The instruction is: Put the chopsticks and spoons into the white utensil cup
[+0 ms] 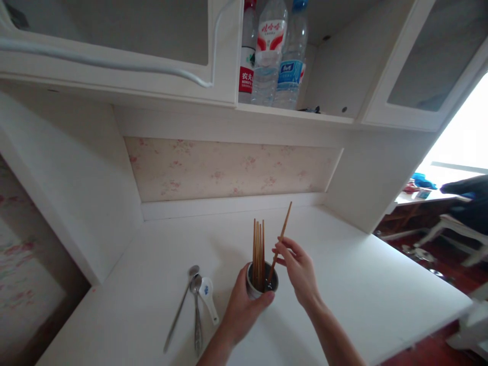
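My left hand [247, 304] is wrapped around a small round cup [252, 293] on the white tabletop. Several wooden chopsticks [258, 254] stand upright in the cup, bunched toward its left side. Between the fingertips of my right hand [300, 269] is a single chopstick [286, 219], tilted to the right. Its lower end reaches into the cup's mouth. Left of the cup lie a long-handled metal spoon [177, 316], a shorter metal spoon [197, 317] and a white ceramic spoon [208, 296] with a blue mark. The two metal spoons' bowls lie close together.
Above the white table [343, 284] hangs a cabinet [224, 94] whose open section holds several plastic bottles [267, 66]. A side panel [76, 188] bounds the table on the left, another panel [381, 173] on the right. A white stool [453, 229] stands beyond.
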Demonstrator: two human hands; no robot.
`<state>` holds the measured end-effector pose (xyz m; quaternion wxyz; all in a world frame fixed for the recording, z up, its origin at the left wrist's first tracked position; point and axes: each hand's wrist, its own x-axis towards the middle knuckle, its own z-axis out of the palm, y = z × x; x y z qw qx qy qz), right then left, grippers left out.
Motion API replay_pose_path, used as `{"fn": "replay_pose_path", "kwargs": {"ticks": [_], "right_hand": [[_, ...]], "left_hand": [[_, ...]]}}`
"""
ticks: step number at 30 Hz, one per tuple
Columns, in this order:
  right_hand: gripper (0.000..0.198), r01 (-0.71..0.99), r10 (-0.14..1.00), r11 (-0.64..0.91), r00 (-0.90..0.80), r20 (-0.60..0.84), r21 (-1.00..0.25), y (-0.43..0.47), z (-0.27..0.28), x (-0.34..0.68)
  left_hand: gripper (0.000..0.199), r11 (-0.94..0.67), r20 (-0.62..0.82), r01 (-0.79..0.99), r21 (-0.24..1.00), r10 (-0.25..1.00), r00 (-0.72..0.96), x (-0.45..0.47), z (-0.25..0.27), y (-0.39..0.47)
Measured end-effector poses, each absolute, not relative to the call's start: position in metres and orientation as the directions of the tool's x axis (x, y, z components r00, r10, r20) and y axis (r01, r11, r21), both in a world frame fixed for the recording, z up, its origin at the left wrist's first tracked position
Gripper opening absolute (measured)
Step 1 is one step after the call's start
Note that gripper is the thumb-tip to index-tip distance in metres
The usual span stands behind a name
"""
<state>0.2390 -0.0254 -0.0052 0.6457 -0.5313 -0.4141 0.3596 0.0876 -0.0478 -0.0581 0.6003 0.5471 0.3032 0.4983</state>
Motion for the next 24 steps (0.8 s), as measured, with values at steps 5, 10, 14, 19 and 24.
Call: {"fn": "replay_pose_path", "kwargs": {"ticks": [5,10,14,19,24], "right_hand": [[0.038,-0.002,0.912,0.171,0.379,0.157,-0.985,-0.025,-0.008,0.235],[0.038,0.07,0.924,0.162,0.339,0.176,-0.984,-0.023,-0.011,0.233],[0.038,0.146,0.933,0.153,0.304,0.191,-0.977,-0.02,-0.016,0.232],[0.038,0.232,0.94,0.157,0.262,0.217,-0.96,-0.02,-0.021,0.232],[0.038,0.26,0.945,0.139,0.253,0.207,-0.956,-0.021,-0.024,0.231]], "left_hand": [[0.064,-0.11,0.192,-0.267,0.957,0.933,0.304,0.088,-0.055,-0.049],[0.062,-0.119,0.205,-0.278,0.953,0.93,0.305,0.088,-0.056,-0.05],[0.065,-0.126,0.212,-0.28,0.952,0.929,0.303,0.088,-0.057,-0.049],[0.064,-0.131,0.223,-0.285,0.95,0.921,0.32,0.088,-0.057,-0.048],[0.065,-0.121,0.204,-0.271,0.955,0.931,0.304,0.088,-0.059,-0.048]]}}
